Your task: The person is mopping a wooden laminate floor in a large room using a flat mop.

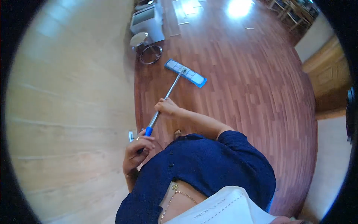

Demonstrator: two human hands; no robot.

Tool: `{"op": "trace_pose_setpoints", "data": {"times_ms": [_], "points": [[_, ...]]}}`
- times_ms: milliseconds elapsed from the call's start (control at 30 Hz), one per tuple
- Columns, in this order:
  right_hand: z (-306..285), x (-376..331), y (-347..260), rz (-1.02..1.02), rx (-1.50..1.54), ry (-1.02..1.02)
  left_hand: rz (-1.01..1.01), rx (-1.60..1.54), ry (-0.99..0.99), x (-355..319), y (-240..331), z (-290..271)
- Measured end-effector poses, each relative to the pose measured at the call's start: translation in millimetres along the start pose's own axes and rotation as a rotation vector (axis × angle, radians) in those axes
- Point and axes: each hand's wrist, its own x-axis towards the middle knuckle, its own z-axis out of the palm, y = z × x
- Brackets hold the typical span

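A flat mop (170, 90) slants away from me, its metal pole ending in a wide head (192, 76) with a blue rim that lies on the wood floor. My right hand (167, 107) is closed around the middle of the pole. Nearer my body, my left hand (138, 149) is curled at the blue grip (148, 131) of the handle, with a ring on one finger. The handle's end is partly hidden behind that hand.
A pale wall (74, 112) runs along my left. Ahead, a round stool (140, 39) stands by a white appliance-like box (147, 22). Wooden chairs (294, 15) are at the far right, and a wooden door (328, 74) lies on the right. Reddish wood flooring (253, 82) spreads between.
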Motion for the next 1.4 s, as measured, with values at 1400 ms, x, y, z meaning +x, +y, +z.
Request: {"op": "trace_pose_setpoints", "data": {"times_ms": [1400], "points": [[1.9,-300.4,-47.5,1.502,0.317,0.510,0.757,-0.704,0.102,205.7,-37.6,-79.0]]}}
